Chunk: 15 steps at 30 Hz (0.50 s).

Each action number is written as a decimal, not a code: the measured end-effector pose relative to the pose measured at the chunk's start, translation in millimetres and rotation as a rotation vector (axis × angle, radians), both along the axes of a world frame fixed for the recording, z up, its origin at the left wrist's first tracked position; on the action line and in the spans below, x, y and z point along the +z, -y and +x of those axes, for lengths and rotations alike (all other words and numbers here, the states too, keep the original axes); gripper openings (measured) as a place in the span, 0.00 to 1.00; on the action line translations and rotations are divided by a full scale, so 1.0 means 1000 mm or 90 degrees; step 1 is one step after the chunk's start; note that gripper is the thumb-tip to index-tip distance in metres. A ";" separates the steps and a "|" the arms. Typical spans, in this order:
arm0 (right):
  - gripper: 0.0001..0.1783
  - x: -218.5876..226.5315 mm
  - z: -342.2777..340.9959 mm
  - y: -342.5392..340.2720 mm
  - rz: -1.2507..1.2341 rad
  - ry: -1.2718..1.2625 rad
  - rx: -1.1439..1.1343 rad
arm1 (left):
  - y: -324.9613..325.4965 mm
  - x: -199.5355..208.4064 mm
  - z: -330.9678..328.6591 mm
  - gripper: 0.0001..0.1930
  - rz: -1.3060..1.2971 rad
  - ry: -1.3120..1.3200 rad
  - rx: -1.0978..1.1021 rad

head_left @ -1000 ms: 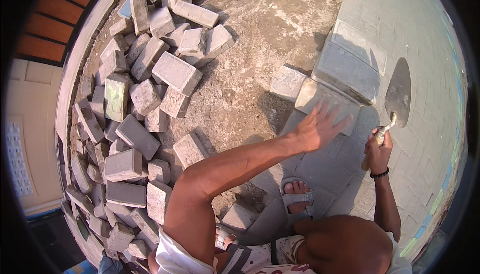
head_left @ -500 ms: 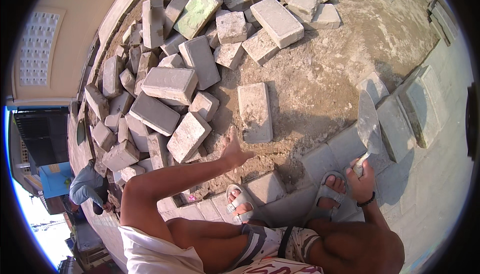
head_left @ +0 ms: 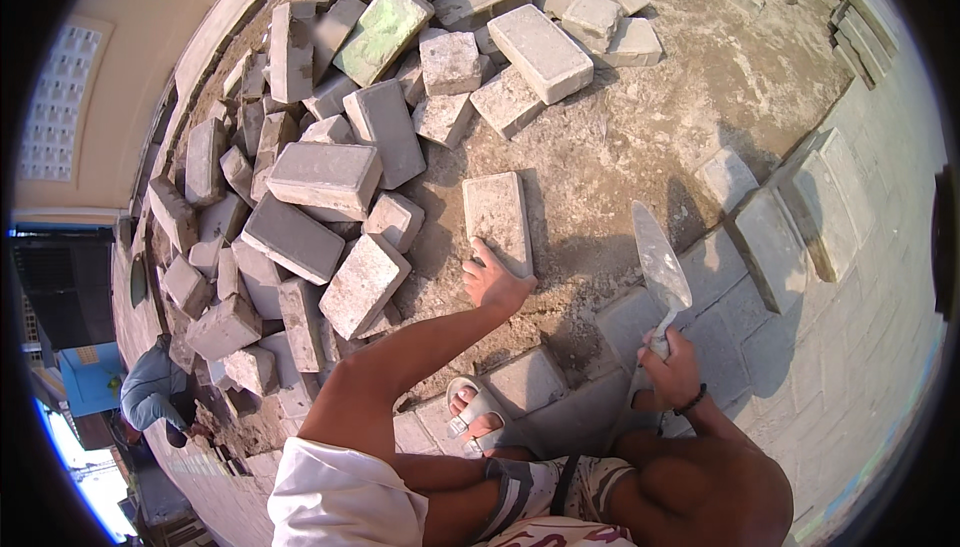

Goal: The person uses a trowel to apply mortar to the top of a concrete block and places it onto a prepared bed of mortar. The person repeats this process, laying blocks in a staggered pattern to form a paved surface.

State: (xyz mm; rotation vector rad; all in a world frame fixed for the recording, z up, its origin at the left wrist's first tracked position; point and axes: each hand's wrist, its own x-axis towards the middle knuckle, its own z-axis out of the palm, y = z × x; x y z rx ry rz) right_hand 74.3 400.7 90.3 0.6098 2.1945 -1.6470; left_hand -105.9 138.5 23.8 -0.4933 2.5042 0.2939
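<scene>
A pale rectangular paving block [head_left: 500, 212] lies flat on the sandy ground in front of me. My left hand [head_left: 497, 285] grasps its near end, fingers along the left side and thumb at the near right corner. The underside of that grip is hidden. In my right hand [head_left: 674, 369] is a trowel [head_left: 662, 262], its handle wrapped by my fingers and its pointed metal blade tilted up and away from me. Beneath the trowel are laid grey pavers [head_left: 632, 322].
A heap of loose blocks [head_left: 320, 177] fills the left and far side. Tilted blocks [head_left: 770, 247] stand along the paving at right. My sandalled foot [head_left: 480, 419] rests on the near pavers. At far left a person [head_left: 155, 387] bends low beside the heap.
My left hand has come forward from bare sand onto the near end of the paving block. My right hand has moved left with the trowel, away from the tilted blocks.
</scene>
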 end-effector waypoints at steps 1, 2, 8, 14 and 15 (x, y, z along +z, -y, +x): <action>0.12 -0.001 0.000 0.000 -0.002 -0.003 -0.002 | 0.004 0.014 -0.005 0.67 0.005 0.010 -0.008; 0.12 -0.001 -0.001 0.001 -0.006 -0.005 -0.002 | 0.013 0.029 -0.012 0.66 0.009 0.031 -0.046; 0.11 -0.006 -0.010 -0.017 -0.054 -0.023 0.042 | 0.066 0.157 -0.100 0.62 0.081 -0.003 -0.303; 0.17 0.020 -0.061 0.003 -0.013 0.031 0.209 | 0.077 0.143 -0.049 0.65 0.092 -0.180 -0.431; 0.18 0.025 -0.067 0.011 -0.029 0.030 0.230 | 0.084 0.134 -0.034 0.66 0.128 -0.221 -0.437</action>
